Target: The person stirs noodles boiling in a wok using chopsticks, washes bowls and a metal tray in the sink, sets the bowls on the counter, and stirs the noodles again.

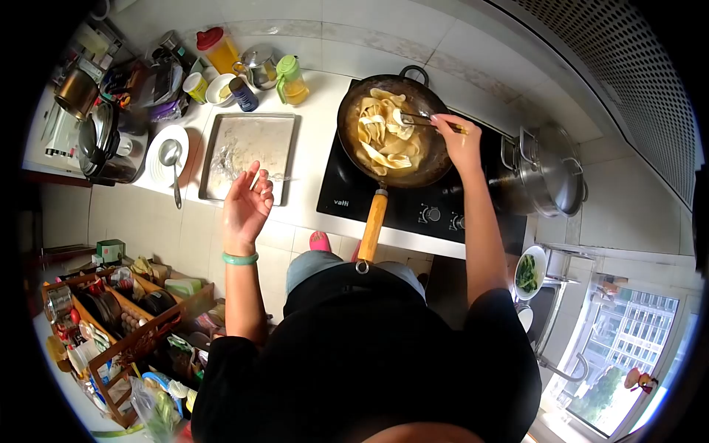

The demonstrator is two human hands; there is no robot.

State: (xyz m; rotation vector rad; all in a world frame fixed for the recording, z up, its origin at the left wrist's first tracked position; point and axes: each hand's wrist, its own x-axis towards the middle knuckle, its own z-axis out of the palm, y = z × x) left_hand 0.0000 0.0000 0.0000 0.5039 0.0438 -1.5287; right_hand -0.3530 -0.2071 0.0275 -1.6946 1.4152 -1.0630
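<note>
A dark wok with a wooden handle stands on the black stove. Wide pale strips of food lie in brownish liquid inside it. My right hand is closed around chopsticks, whose tips reach the strips at the wok's right side. My left hand, with a green bangle at the wrist, hangs palm up near the front edge of a metal tray. Its fingers are apart and slightly curled, and nothing is in them. Some clear, crumpled material lies on the tray.
Left of the tray is a white plate with a ladle. Jugs, a dark bottle and a bowl line the back. A steel pot stands right of the stove, a bowl of greens nearer me. A full shelf is lower left.
</note>
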